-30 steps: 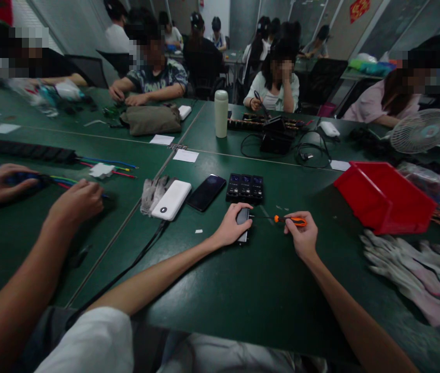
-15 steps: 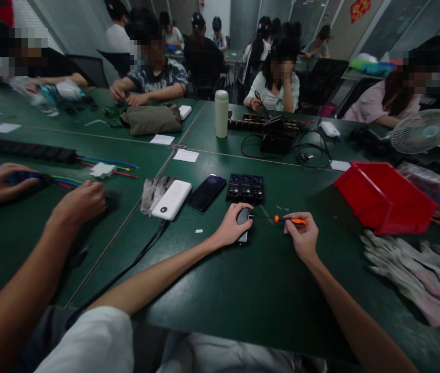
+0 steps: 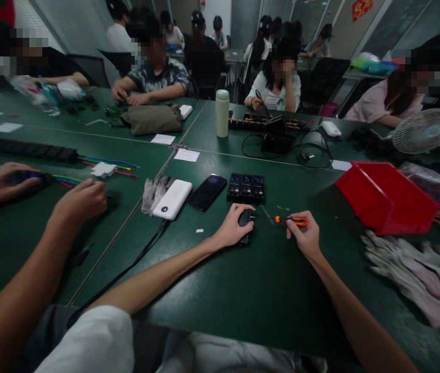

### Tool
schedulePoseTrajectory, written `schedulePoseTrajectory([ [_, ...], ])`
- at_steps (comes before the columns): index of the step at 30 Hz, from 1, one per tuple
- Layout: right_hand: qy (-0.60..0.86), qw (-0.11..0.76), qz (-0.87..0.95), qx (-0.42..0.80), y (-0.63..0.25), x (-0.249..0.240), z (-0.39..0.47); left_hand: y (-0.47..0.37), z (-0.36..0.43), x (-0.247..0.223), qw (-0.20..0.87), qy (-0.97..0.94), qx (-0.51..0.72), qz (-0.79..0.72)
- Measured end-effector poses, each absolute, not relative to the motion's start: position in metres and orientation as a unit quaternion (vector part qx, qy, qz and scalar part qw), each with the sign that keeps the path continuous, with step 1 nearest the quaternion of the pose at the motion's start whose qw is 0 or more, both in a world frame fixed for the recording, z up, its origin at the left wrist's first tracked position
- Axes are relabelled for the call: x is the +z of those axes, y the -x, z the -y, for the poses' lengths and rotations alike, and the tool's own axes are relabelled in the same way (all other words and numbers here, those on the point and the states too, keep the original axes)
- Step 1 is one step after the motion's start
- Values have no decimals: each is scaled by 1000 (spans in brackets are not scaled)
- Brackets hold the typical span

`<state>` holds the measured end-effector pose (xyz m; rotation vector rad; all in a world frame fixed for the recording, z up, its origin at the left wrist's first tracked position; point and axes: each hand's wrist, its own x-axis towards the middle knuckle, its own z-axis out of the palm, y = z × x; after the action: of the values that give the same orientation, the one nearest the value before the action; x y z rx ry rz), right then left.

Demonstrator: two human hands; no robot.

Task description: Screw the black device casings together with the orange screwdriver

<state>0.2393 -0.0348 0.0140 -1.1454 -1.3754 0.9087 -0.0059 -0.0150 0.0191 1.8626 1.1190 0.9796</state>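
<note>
My left hand [image 3: 235, 226] grips a small dark rectangular module [image 3: 245, 226] against the green table, its fingers around the far end and the thumb across its face. My right hand [image 3: 304, 233] is closed on the orange and black handle of a screwdriver [image 3: 290, 221]. The thin shaft points left, and its tip meets the module's right side near the top; whether it sits in a screw is too small to tell. Just beyond the module lies a black block with three similar units [image 3: 246, 187]. A black phone [image 3: 207, 191] rests to the left of that block.
A white power bank [image 3: 173, 200] with a black cable lies partly over a grey glove [image 3: 150, 195]. To the right are a red bin [image 3: 386, 197] and work gloves [image 3: 406, 274]. A co-worker's hands [image 3: 77, 207] hold wires at left. A pale green bottle [image 3: 222, 114] stands farther back.
The module has tilted slightly in my left hand, so its face looks darker, without the earlier bright reflection. My right hand's fingers have shifted a little on the screwdriver handle.
</note>
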Motion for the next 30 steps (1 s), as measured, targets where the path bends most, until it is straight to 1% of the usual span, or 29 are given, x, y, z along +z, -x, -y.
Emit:
schedulePoseTrajectory([
  [5, 492, 521, 559, 416, -238, 13, 36, 6, 15, 20, 365, -726, 378, -444],
  [20, 537, 462, 566, 422, -242, 16, 35, 7, 16, 21, 371, -727, 375, -439],
  [26, 470, 510, 548, 468, -245, 18, 32, 6, 15, 18, 370, -723, 377, -445],
  [30, 450, 509, 540, 496, -248, 10, 30, 5, 15, 16, 363, -717, 385, -453],
])
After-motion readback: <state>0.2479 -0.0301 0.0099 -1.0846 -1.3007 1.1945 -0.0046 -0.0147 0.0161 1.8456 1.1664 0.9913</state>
